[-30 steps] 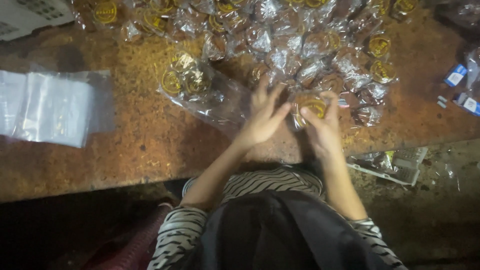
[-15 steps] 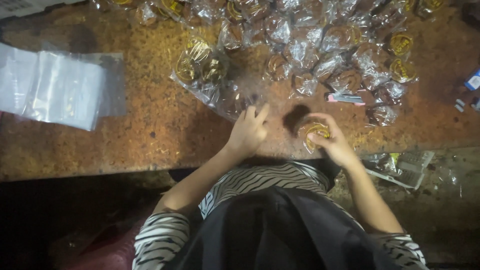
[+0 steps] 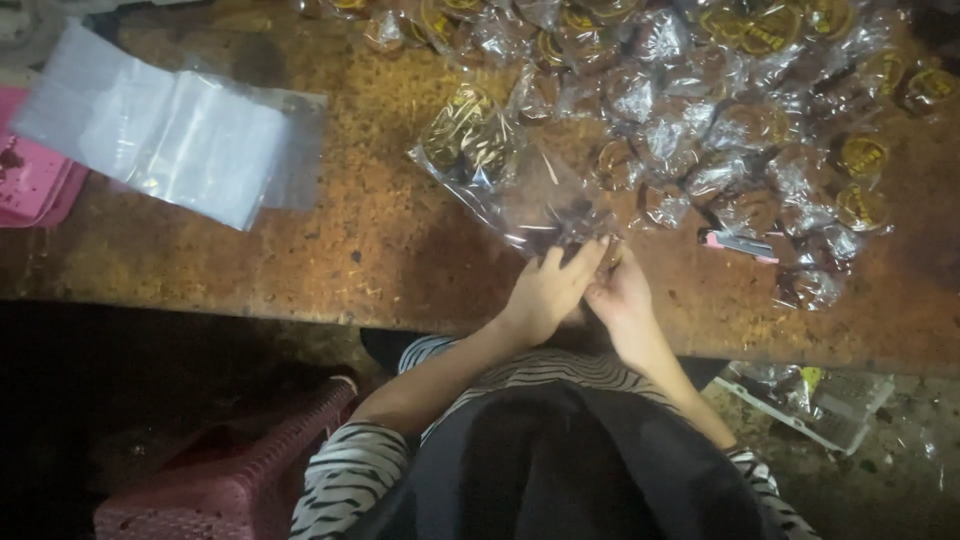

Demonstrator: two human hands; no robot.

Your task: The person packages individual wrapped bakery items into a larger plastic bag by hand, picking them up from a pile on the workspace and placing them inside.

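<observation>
A clear plastic bag with several gold round pieces in its far end lies on the worn brown table. My left hand pinches the bag's near, open end. My right hand presses against the left one at that opening, fingers curled around a small wrapped piece that is mostly hidden. A heap of clear-wrapped gold pieces spreads across the table beyond and to the right of my hands.
A stack of empty clear bags lies at the left, next to a pink basket. A small pink and blue object sits right of my hands. Below the table edge are a pink stool and a clear tray.
My right hand, which held a gold wrapped piece near the table edge, has moved left to meet the left hand. Both hands now sit at the bag's open end.
</observation>
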